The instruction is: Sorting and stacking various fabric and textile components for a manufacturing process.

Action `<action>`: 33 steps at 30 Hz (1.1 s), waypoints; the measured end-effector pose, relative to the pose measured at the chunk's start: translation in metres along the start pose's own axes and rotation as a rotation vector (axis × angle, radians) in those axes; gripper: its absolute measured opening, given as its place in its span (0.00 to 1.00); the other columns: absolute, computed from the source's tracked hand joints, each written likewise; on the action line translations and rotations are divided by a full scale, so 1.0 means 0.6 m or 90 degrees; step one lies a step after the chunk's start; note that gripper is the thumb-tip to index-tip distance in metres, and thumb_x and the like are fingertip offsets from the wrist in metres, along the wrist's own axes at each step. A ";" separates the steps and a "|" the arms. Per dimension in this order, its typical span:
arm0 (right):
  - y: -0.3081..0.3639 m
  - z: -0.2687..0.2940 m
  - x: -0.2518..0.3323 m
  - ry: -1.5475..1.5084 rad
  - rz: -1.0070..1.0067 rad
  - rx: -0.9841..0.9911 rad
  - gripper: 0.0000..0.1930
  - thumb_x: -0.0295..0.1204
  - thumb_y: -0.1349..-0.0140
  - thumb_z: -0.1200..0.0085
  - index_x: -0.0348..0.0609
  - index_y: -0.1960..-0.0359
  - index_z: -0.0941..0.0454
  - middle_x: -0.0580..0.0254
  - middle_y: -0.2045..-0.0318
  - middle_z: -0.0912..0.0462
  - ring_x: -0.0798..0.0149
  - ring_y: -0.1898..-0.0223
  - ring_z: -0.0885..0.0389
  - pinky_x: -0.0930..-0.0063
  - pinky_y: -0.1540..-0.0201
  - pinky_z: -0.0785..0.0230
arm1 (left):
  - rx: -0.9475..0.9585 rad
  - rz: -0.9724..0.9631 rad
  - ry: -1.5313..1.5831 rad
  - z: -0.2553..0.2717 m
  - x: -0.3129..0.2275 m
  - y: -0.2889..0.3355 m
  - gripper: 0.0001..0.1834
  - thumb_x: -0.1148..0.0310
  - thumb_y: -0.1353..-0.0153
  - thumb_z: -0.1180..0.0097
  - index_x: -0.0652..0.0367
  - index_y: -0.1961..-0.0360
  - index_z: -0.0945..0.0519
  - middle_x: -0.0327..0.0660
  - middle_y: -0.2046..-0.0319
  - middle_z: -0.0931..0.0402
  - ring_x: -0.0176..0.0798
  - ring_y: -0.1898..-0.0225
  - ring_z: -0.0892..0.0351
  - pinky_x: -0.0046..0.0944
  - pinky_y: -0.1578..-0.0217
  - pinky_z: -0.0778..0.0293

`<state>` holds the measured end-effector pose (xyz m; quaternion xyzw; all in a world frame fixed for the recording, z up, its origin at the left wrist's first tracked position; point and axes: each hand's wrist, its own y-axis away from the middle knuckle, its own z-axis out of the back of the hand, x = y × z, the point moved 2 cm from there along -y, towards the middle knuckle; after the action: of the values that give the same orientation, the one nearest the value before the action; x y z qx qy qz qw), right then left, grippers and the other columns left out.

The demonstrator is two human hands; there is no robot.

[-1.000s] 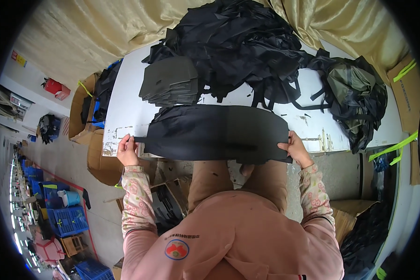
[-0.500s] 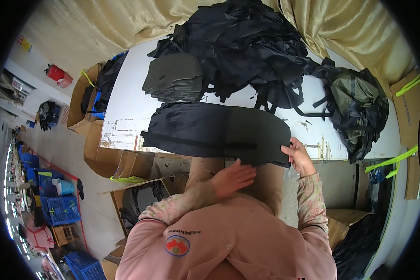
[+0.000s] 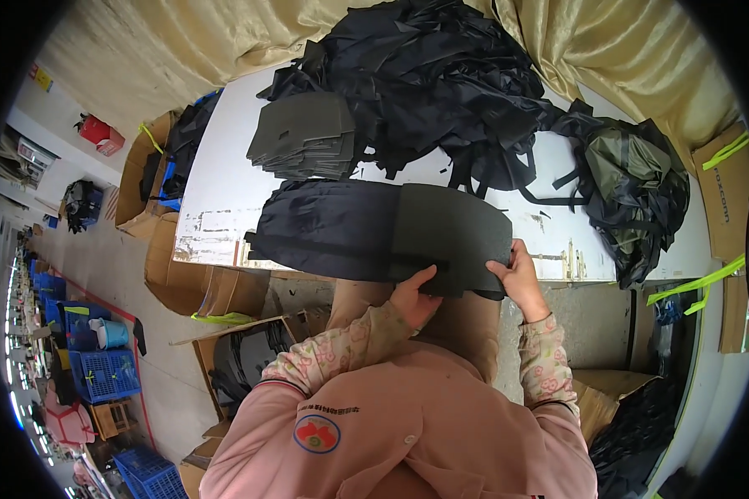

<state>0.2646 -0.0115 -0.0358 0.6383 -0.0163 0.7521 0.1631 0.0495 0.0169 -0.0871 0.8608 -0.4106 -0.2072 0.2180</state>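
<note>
A dark grey foam-like sheet (image 3: 453, 224) lies over the right part of a long black fabric piece (image 3: 324, 229) at the table's near edge. My right hand (image 3: 520, 279) grips the sheet's right edge, thumb on top and fingers under it. At the near edge my left hand (image 3: 416, 295) holds the sheet and fabric, its thumb on top and the other fingers mostly hidden below. A black strap-like strip runs along the fabric's near side. Behind it, to the left, stands a stack of similar grey sheets (image 3: 300, 133).
A large heap of black fabric (image 3: 429, 83) covers the back of the white table (image 3: 204, 208). Black and olive bundled fabric (image 3: 632, 191) hangs over the right edge. Cardboard boxes (image 3: 200, 274) stand to the left, with blue crates (image 3: 104, 374) farther off.
My left hand has moved up and right, from open below the fabric to gripping its near edge. The grey sheet now shows more distinctly over the black fabric.
</note>
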 end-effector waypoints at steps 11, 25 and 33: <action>-0.008 0.004 -0.024 0.033 0.030 -0.035 0.21 0.16 0.48 0.41 0.32 0.54 0.35 0.54 0.63 0.20 0.67 0.60 0.23 0.73 0.55 0.30 | 0.041 -0.035 -0.062 -0.011 0.002 0.005 0.17 0.64 0.35 0.49 0.62 0.49 0.27 0.44 0.53 0.23 0.45 0.51 0.24 0.45 0.47 0.31; -0.130 0.048 0.079 0.415 0.275 -0.168 0.16 0.28 0.49 0.37 0.41 0.58 0.24 0.50 0.59 0.24 0.48 0.57 0.24 0.63 0.54 0.30 | 0.442 -0.672 -1.443 -0.072 -0.078 0.069 0.32 0.49 0.39 0.48 0.50 0.36 0.35 0.49 0.33 0.45 0.55 0.31 0.50 0.61 0.36 0.51; -0.345 0.069 0.061 0.774 0.138 -0.191 0.18 0.35 0.46 0.41 0.46 0.52 0.21 0.53 0.40 0.30 0.46 0.38 0.36 0.58 0.39 0.41 | 0.335 -0.511 -1.616 -0.015 -0.055 0.011 0.43 0.49 0.47 0.41 0.36 0.31 0.46 0.47 0.28 0.61 0.57 0.28 0.64 0.72 0.37 0.62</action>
<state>0.3540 0.1829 -0.0306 0.0618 -0.0902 0.9820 0.1539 0.0311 0.0414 -0.0705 0.1531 -0.0767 -0.8161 -0.5520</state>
